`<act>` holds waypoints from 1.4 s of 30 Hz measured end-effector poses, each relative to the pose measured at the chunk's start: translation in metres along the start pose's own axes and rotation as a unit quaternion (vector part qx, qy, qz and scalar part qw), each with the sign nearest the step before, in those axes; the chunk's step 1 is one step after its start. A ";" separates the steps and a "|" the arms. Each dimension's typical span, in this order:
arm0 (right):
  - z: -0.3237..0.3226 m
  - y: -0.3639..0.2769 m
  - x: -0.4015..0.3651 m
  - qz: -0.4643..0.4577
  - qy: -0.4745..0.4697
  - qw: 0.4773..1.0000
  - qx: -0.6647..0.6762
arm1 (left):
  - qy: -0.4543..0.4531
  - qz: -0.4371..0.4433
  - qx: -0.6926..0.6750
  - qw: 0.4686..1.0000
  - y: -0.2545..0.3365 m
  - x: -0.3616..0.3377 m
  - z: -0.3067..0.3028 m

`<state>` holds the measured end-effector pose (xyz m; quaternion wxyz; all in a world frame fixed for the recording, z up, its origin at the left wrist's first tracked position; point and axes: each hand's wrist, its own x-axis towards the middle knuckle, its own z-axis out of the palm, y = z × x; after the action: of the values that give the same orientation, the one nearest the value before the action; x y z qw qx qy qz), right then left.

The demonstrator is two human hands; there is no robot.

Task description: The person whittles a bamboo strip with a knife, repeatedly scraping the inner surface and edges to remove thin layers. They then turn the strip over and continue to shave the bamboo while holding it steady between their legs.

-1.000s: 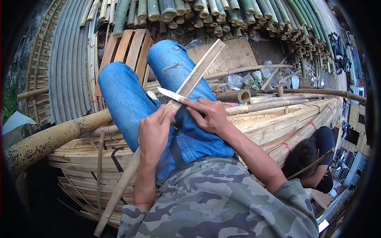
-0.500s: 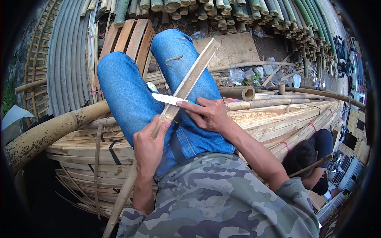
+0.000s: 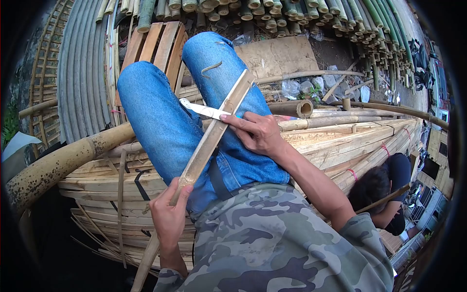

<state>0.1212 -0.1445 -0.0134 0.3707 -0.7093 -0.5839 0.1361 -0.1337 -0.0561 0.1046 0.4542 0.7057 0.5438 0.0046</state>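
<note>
A long split bamboo strip lies slantwise over my lap, its far end above one knee. My left hand is wrapped round the strip near my waist, with the strip's tail passing below the wrist. In my right hand is a knife, its pale blade lying across the strip. The right index finger presses along the blade, and the handle is mostly hidden under the fingers. A thin curled shaving rests on my jeans.
Bundled bamboo slats lie beneath and beside me. A thick bamboo pole crosses at left. A wooden crate stands ahead, with stacked green bamboo poles beyond. At right another person bends over, near a thin strip.
My left hand has drawn the bamboo strip down and left, toward my body. The knife now crosses it closer to its far end, while my right hand has shifted only slightly.
</note>
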 end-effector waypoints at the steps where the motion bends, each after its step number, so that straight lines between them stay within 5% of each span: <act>1: 0.000 0.001 0.002 0.000 0.000 1.000 0.000 | -0.003 -0.017 0.000 1.000 -0.003 -0.005 -0.004; 27: 0.002 -0.005 -0.003 -0.008 -0.007 0.999 -0.040 | -0.036 -0.101 0.005 0.994 -0.027 -0.057 -0.071; 30: 0.001 0.006 0.001 0.026 0.049 0.998 -0.027 | -0.034 -0.087 -0.010 0.996 -0.040 -0.075 -0.092; 32: -0.004 0.019 0.004 0.051 0.070 0.996 0.006 | -0.036 -0.081 -0.149 0.985 -0.038 -0.100 -0.132; 36: -0.002 0.005 -0.002 0.079 0.082 0.993 -0.016 | 0.003 -0.151 -0.119 0.981 -0.042 -0.093 -0.105; 42: -0.001 0.002 -0.009 0.038 0.094 0.995 0.026 | 0.038 -0.099 -0.061 0.992 -0.024 -0.003 -0.028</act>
<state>0.1209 -0.1531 -0.0163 0.4364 -0.7311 -0.5151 0.0980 -0.1676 -0.0411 0.1068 0.4731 0.6188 0.6268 0.0194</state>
